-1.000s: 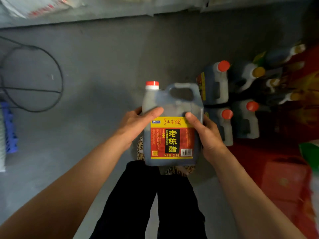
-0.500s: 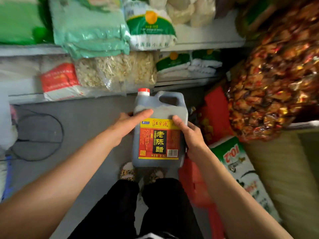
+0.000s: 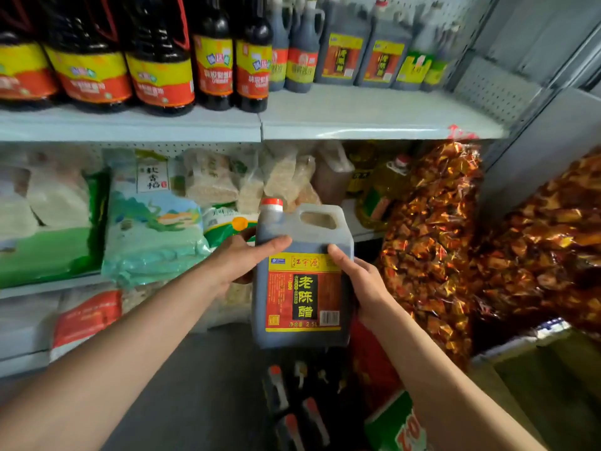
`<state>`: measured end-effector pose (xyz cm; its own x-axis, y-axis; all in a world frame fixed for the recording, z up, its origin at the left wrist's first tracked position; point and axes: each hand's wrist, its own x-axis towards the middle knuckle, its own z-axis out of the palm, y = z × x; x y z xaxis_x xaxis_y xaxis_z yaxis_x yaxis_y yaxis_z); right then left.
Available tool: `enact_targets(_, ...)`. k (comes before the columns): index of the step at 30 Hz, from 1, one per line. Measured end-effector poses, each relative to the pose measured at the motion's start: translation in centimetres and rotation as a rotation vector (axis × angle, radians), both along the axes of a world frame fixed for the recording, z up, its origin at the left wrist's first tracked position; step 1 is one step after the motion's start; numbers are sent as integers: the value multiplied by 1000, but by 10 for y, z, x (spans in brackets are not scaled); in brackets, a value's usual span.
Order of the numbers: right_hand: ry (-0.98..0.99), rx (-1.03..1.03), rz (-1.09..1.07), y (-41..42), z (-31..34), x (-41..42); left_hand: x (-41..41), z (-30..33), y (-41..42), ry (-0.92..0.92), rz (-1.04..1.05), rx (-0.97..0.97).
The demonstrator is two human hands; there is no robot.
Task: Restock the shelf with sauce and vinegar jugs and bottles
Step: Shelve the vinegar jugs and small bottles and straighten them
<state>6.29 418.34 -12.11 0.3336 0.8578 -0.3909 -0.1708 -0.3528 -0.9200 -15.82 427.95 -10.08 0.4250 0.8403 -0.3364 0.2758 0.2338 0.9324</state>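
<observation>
Bottle tops [image 3: 156, 8] cut off at upper edge, floor jugs [image 3: 292, 408] dim, blurred

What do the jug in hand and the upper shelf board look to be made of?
Jug: seemingly translucent plastic, since the dark liquid shows through, with a moulded handle, red screw cap and glossy paper-like label. Upper shelf board: probably painted metal, pale and smooth with a slight sheen; perforated panel behind.

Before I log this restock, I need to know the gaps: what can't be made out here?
Head view only:
- Vinegar jug: back and base face away; the left hand and right hand cover its sides.
- Top-shelf soy sauce bottles: caps cut off by the top edge.
- Jugs on the floor: dark, blurred, labels unreadable.
</observation>
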Motion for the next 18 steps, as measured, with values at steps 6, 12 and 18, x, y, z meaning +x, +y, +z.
enact_targets(6, -40, 177, 93, 44, 55, 69, 62, 64, 32, -37, 26, 133)
enact_targets(12, -16, 334, 89, 105, 97, 116, 110, 109, 75, -84, 51, 254)
enact_targets(18, -32, 534, 100, 186, 130, 139, 131, 154, 160, -72, 73, 483)
